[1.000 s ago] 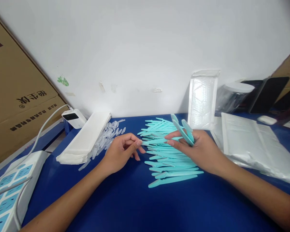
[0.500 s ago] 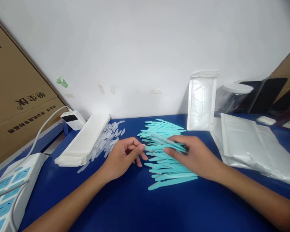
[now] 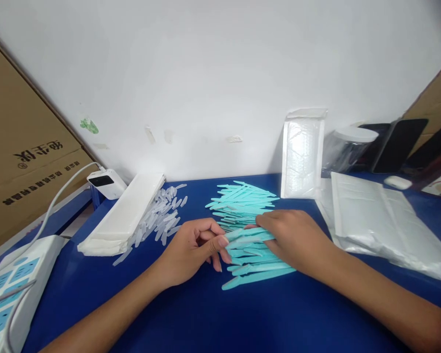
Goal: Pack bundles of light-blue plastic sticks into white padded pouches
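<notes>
Turquoise eyebrow razors (image 3: pixel 246 193) lie in a loose pile on the blue table, most with their tips to the left. My right hand (image 3: pixel 294 240) is closed round the handle ends of a few razors (image 3: pixel 247 236) above the near part of the pile. At the left ends of these razors, my left hand (image 3: pixel 198 250) pinches with thumb and index finger, its other fingers curled. My right palm hides how many razors it holds. Left of the pile are scattered small translucent blade caps (image 3: pixel 161 215).
A stack of long white sleeves (image 3: pixel 127 211) lies beside the caps, near a white device (image 3: pixel 106 184) with a cable. Silver bubble mailers (image 3: pixel 389 220) lie at the right; one mailer (image 3: pixel 303 154) leans on the wall. A power strip (image 3: pixel 40 264) sits at the left edge.
Both hands have moved slightly nearer to me. The razors in my right hand have come down and left, their tips now at my left fingertips. The view has shifted slightly.
</notes>
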A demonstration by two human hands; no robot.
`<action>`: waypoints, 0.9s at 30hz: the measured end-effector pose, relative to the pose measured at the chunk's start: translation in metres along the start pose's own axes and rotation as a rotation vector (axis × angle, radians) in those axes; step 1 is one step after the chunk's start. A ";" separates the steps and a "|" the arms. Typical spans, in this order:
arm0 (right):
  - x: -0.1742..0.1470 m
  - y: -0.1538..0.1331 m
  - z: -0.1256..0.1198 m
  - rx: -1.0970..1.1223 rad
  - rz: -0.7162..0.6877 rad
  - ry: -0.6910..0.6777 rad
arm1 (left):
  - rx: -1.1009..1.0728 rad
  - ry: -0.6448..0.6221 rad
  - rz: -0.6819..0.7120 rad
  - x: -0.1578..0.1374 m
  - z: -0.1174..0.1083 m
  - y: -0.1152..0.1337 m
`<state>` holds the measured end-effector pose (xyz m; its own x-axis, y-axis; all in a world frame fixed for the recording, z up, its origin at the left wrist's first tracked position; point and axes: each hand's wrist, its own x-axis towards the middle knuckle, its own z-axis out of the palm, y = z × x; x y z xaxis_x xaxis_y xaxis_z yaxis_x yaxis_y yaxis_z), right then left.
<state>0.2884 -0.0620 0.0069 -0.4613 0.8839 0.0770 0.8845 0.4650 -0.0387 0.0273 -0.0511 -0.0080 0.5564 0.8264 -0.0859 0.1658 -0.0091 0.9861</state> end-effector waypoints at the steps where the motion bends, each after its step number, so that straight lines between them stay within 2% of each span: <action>1: 0.000 -0.004 -0.002 0.002 0.003 -0.034 | -0.010 -0.009 -0.002 0.000 0.002 0.000; 6: -0.001 -0.015 -0.004 0.075 -0.009 -0.103 | 0.028 -0.042 0.045 -0.001 0.009 0.001; 9: -0.003 -0.007 0.000 0.241 -0.054 -0.025 | 0.136 -0.034 0.135 -0.002 0.008 0.000; 11: -0.002 0.008 0.001 0.378 -0.033 0.093 | 0.225 -0.011 0.181 -0.002 0.006 0.000; 13: 0.002 0.033 -0.002 0.481 0.121 0.254 | 0.295 0.023 0.200 -0.002 0.001 -0.001; 17: 0.010 0.094 -0.017 0.478 0.623 0.622 | 0.354 0.099 0.194 0.001 -0.005 -0.001; 19: 0.011 0.122 -0.021 0.468 0.680 0.648 | 0.350 0.120 0.190 0.002 -0.006 -0.001; 22: 0.011 0.150 -0.017 0.519 0.671 0.601 | 0.352 0.120 0.185 0.002 -0.005 -0.001; 24: 0.010 0.156 -0.009 0.605 0.637 0.559 | 0.359 0.122 0.187 0.001 -0.005 -0.002; 27: 0.006 0.153 -0.003 0.657 0.613 0.590 | 0.374 0.142 0.201 0.002 -0.008 -0.005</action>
<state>0.4214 0.0141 0.0047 0.3099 0.8937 0.3245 0.6620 0.0421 -0.7483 0.0212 -0.0454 -0.0116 0.4946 0.8564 0.1479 0.3635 -0.3584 0.8599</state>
